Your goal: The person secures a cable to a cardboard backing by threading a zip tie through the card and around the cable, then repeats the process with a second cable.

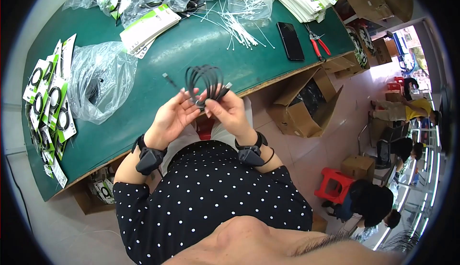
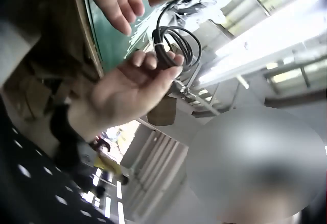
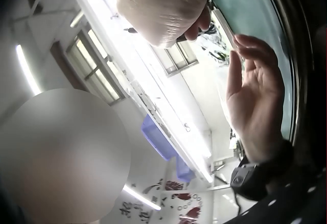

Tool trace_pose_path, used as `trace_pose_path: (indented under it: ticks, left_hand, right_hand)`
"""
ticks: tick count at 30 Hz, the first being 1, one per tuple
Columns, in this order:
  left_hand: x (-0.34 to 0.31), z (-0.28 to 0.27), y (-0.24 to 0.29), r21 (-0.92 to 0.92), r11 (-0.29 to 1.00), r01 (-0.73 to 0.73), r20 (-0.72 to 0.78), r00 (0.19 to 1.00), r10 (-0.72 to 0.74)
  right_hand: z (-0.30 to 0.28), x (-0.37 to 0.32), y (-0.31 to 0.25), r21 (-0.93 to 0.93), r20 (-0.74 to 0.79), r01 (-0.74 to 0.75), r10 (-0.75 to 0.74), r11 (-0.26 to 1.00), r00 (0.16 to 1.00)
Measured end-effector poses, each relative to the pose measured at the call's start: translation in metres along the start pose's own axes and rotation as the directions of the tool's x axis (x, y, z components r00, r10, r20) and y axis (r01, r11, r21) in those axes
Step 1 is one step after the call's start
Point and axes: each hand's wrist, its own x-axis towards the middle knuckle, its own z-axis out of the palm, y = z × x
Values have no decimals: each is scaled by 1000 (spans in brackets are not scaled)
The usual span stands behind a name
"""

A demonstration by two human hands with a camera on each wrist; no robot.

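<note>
A coil of black cable [image 1: 203,80] stands above the lap at the table's front edge, pinched at its lower side between the thumb and fingers of my right hand [image 1: 230,114]. One plug [image 1: 165,75] sticks out to the left. My left hand [image 1: 175,117] is palm up beside the coil, its fingers spread and loosely bent; contact with the cable is unclear. In the left wrist view the right hand [image 2: 130,89] grips the coil [image 2: 179,45], which has a pale band round it. The right wrist view shows the left hand [image 3: 258,91] holding nothing.
On the green table [image 1: 191,40] lie packaged cables [image 1: 52,97], a plastic bag [image 1: 103,80], stacks of cards [image 1: 151,28], white ties [image 1: 239,32], a phone [image 1: 290,41] and red-handled pliers [image 1: 317,43]. A cardboard box [image 1: 304,102] is on the floor at the right.
</note>
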Motion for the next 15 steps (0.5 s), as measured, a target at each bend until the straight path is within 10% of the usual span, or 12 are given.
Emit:
trace_pose_path:
  ticks: [3,6,11,15]
  left_hand:
    - [-3,17,-15,324,938,-121,-217,956,198]
    - [0,28,-32,616,491,-616,212,730,650]
    - [12,31,-17,634,555,-539,55,747,662]
    - [8,14,7,443,640,-627,73,737,672]
  right_hand:
    - [-1,9,-11,-214,-165,32,-68,976,984]
    - [4,19,-13,-839,128,288,-347,461,929]
    - [25,28,6,-752,315,511,-454,416,833]
    - [14,23,13,-542,190,493,-473,680,860]
